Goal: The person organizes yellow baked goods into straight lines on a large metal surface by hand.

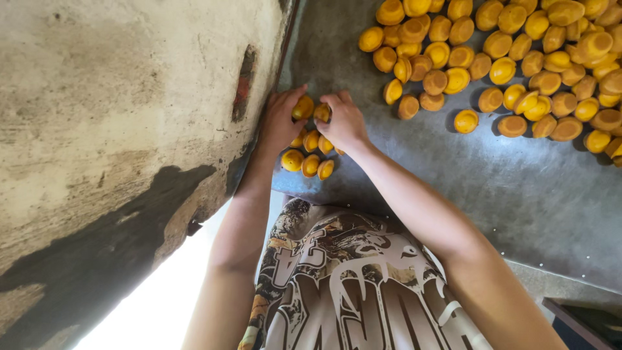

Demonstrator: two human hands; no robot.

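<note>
My left hand (280, 120) and my right hand (344, 120) meet over a small cluster of yellow-orange round pieces (310, 161) on the grey metal tabletop (492, 188), close to its left edge. The left hand's fingers grip one yellow piece (302, 107). In the right hand's fingers sits another yellow piece (322, 113). Several more pieces lie under and just below both hands, partly hidden by them.
A large heap of the same yellow and brown pieces (512, 58) covers the far right of the tabletop. One lone piece (466, 120) lies apart from it. A stained concrete wall (116, 129) runs along the left. My patterned shirt (350, 285) fills the bottom.
</note>
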